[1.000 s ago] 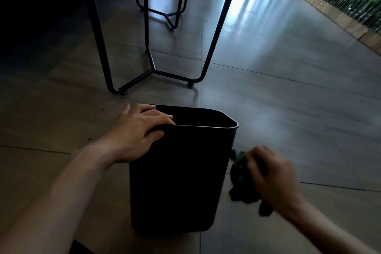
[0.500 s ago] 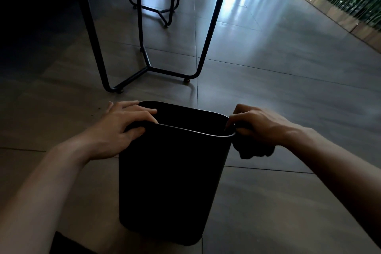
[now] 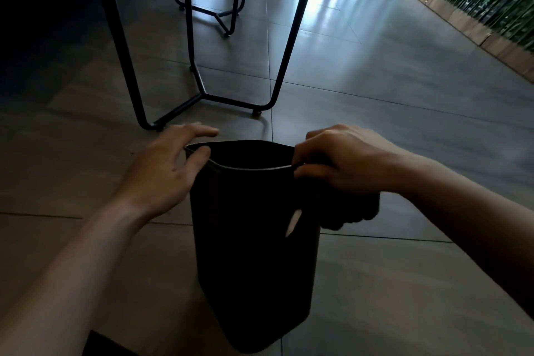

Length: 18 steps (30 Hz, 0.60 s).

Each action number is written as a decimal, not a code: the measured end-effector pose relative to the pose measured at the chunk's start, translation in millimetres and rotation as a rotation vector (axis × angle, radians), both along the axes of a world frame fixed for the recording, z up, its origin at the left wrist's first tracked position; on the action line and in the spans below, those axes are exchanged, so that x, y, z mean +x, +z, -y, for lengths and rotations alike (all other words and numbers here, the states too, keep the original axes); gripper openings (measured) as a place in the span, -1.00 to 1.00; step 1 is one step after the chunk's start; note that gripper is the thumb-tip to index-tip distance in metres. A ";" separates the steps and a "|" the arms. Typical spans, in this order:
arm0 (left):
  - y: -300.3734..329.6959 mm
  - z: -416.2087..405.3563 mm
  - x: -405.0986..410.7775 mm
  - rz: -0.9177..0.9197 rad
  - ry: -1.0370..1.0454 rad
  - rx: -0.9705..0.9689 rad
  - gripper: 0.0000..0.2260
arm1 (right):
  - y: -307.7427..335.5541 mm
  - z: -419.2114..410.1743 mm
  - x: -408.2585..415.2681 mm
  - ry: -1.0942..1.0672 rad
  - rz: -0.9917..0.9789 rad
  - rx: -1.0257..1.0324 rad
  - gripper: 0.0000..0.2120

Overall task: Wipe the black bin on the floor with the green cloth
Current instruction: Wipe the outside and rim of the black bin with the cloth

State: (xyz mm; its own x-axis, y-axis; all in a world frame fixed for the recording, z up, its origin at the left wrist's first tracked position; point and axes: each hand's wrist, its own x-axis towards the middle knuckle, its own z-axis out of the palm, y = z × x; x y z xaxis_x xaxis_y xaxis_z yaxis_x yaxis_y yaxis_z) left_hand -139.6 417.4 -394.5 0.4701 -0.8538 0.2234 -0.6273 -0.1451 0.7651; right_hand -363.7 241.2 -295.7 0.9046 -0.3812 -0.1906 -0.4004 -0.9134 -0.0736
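The black bin (image 3: pixel 254 254) stands on the tiled floor right in front of me, its open top facing up. My left hand (image 3: pixel 170 170) rests on the bin's left rim, thumb hooked over the edge and fingers spread along the outside. My right hand (image 3: pixel 344 162) grips the right rim. A bunched dark cloth (image 3: pixel 355 211), the green cloth, hangs under that hand against the bin's right side, looking almost black in the dim light.
A black metal table frame (image 3: pixel 199 87) stands just beyond the bin, with a second frame (image 3: pixel 228 14) farther back. A green plant wall above a wooden ledge (image 3: pixel 468 26) runs along the right. Glossy grey floor tiles (image 3: pixel 390 113) stretch to the right.
My right hand came up from low beside the bin with the cloth and took hold of the right rim. The bin has turned and shifted toward me; my left fingers have spread.
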 end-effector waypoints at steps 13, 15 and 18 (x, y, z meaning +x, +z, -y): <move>-0.8 2.6 -11.1 0.082 -0.070 -0.010 -0.52 | -35.5 -28.8 14.5 -0.232 0.908 0.224 -0.60; -0.5 4.2 -10.1 0.064 -0.090 0.003 -0.51 | -46.7 -33.7 22.8 -0.256 1.087 0.167 -0.61; 2.3 5.4 -9.0 0.051 -0.118 -0.006 -0.54 | -82.2 -55.7 40.0 -0.144 1.083 0.097 -0.63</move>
